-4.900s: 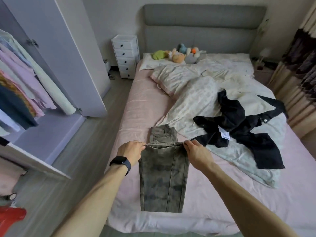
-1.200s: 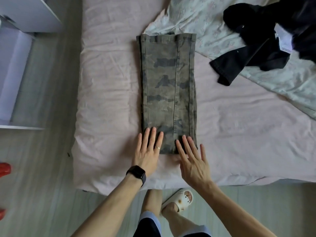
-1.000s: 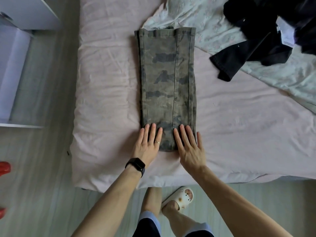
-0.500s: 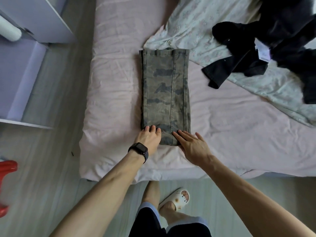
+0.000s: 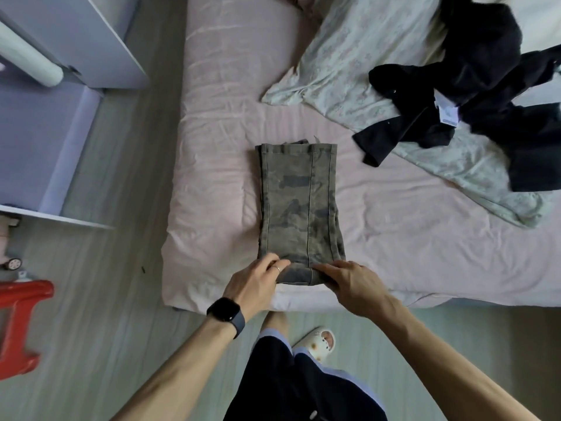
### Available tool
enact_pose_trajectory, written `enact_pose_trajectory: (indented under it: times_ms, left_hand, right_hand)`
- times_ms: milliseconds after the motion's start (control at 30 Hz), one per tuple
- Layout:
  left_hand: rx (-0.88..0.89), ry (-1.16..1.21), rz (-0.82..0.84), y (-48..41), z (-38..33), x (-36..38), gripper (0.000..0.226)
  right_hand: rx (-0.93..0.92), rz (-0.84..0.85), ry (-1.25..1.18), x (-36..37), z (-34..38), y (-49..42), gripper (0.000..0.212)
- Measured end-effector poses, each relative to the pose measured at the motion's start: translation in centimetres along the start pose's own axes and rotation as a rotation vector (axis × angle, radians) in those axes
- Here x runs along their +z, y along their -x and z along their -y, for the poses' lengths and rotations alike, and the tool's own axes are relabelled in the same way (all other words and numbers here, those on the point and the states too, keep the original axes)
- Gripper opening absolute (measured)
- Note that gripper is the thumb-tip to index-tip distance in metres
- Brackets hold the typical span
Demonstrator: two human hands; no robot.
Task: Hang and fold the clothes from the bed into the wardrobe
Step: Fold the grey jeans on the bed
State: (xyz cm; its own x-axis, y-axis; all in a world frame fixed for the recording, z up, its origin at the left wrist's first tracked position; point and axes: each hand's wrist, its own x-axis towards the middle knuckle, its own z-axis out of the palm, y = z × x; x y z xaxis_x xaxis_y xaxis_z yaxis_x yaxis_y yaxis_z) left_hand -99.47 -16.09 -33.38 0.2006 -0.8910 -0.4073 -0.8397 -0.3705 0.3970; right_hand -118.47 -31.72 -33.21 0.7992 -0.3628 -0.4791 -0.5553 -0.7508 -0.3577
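1. The folded camouflage trousers (image 5: 299, 205) lie lengthwise on the bed (image 5: 212, 183), with one end at the bed's near edge.
2. The left hand (image 5: 255, 284) and right hand (image 5: 353, 279) each pinch that end, which is raised slightly off the bed.
3. A black garment (image 5: 473, 86) sprawls over a floral duvet (image 5: 349, 56) on the bed's far right.
4. The wardrobe (image 5: 45, 132) stands left of the bed.

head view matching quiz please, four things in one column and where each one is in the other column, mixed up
Things
1. camouflage trousers
2. black jacket
3. smartwatch
4. white slipper

Places
A. strapped on a wrist
B. on a foot, on the floor
C. crumpled on the floral duvet
D. folded on the pink sheet, near end gripped by the left hand and right hand

Pairs: 1-D, 2-C, 3-A, 4-B
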Motion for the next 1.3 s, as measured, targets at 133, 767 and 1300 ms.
enact_pose_trajectory:
  times_ms: [133,767,1300]
  left_hand:
    - [-0.033,0.047,0.043,-7.5,2.8,-3.6,0.045]
    - [-0.252,-0.101,-0.039,-33.9,11.2,-4.9,0.086]
    - [-0.033,-0.234,-0.346,-33.2,12.1,4.9,0.073]
  right_hand:
    - [0.071,0.123,-0.048,-5.0,-2.1,-7.2,0.036]
    - [0.397,-0.160,0.076,-5.9,-9.9,-31.7,0.074]
    - [0.318,-0.384,0.035,3.1,-10.5,-32.8,0.060]
